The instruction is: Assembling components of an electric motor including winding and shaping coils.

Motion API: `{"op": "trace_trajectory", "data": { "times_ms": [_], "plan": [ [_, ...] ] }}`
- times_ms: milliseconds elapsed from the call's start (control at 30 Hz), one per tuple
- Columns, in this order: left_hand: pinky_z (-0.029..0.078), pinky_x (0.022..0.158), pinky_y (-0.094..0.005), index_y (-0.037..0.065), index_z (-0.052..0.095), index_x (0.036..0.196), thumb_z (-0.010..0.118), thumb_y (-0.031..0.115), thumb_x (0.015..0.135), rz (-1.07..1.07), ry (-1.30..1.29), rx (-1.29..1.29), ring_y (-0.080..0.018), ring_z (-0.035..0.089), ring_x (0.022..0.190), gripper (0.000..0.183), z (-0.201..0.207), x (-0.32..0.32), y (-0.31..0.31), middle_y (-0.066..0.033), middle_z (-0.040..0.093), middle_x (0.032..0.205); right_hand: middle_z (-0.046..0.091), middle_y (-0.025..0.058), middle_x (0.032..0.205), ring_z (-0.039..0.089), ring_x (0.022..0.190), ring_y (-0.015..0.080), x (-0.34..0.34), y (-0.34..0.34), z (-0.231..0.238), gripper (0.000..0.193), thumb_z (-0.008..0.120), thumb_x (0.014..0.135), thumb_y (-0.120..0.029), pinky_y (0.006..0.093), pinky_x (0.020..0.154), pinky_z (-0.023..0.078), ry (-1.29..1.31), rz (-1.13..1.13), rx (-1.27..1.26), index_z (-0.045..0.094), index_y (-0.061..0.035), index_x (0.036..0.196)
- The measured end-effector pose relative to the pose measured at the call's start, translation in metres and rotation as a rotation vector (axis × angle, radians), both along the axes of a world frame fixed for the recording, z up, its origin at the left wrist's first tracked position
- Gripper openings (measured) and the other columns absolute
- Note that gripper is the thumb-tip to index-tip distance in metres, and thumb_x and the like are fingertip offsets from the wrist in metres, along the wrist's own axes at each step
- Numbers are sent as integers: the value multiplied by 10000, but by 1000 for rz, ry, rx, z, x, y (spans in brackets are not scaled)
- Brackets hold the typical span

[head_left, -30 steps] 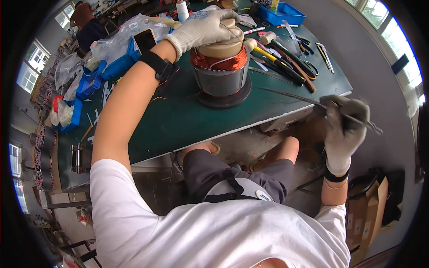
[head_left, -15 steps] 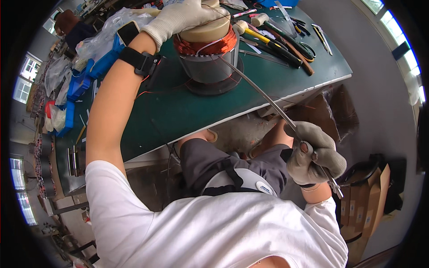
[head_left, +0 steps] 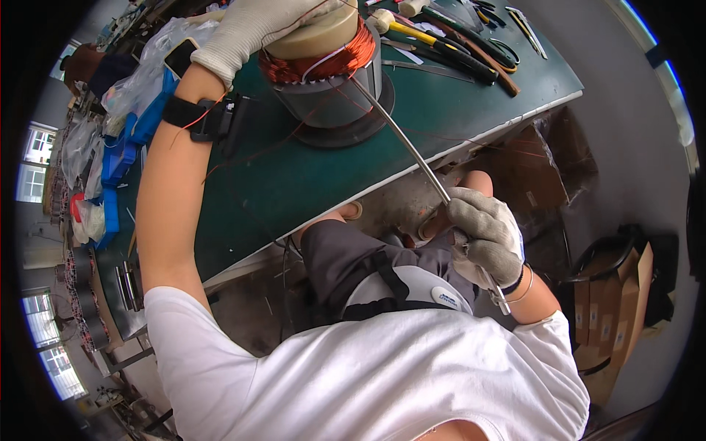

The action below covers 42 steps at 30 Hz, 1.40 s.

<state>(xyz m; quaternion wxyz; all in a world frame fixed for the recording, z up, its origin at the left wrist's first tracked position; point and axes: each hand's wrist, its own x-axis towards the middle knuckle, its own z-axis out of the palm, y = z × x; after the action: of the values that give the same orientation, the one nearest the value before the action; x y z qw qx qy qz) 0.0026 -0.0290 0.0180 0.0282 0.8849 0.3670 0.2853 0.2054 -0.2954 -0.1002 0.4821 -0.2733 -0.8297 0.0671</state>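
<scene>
A grey cylindrical motor stator (head_left: 323, 106) stands on a dark round base (head_left: 346, 136) on the table. Orange-red copper windings (head_left: 323, 66) ring its upper end, with a white cord among them. Over the windings sits a thick beige round block (head_left: 316, 37). My gloved left hand (head_left: 272, 22) is closed over this block, its upper part cut off by the top edge. My gloved right hand (head_left: 485, 235) grips a long thin metal rod (head_left: 404, 140), which slants up to the left. Its far tip meets the stator's rim just below the windings.
Mallets (head_left: 434, 44), files and scissors lie at the table's far right. Blue bins (head_left: 118, 158) and clear plastic bags (head_left: 158, 66) line the left. Loose copper wires trail over the green tabletop (head_left: 243, 191). Cardboard boxes (head_left: 599, 309) stand on the floor at right.
My right hand has moved left and up with the rod, whose tip stays near the windings. In view, the stator and my left hand have shifted slightly up and left.
</scene>
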Motion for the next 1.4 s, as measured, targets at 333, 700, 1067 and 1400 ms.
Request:
{"op": "trace_trajectory", "data": {
  "times_ms": [333,700,1067,1400],
  "plan": [
    [518,920,-383,57,714,1097,747,316,781,-100,-3,32,-311,694,1017,410,2,-3,16,-163,726,1071,695,316,1007,727,965,362,2,42,115,263,647,885,143,386,802,607,-295,-368,48,451,-21,946],
    [494,927,-358,66,706,1099,724,257,799,-259,6,-83,-252,645,984,355,-4,-14,32,-124,697,1027,696,215,936,720,915,393,-10,27,85,196,692,848,90,433,766,589,-62,-153,-44,559,-36,779],
    [442,1000,-410,89,566,1383,634,362,867,-192,392,-60,-337,585,1134,587,42,-9,-9,-222,629,1146,625,302,896,656,777,478,4,-9,50,313,581,407,-20,496,642,589,-4,79,40,560,59,709],
    [524,880,-443,94,709,989,668,336,860,68,73,160,-374,660,978,277,-2,16,-14,-187,688,1015,652,253,876,673,823,478,3,-2,14,222,746,662,116,484,674,585,271,-89,121,576,24,770]
  ]
}}
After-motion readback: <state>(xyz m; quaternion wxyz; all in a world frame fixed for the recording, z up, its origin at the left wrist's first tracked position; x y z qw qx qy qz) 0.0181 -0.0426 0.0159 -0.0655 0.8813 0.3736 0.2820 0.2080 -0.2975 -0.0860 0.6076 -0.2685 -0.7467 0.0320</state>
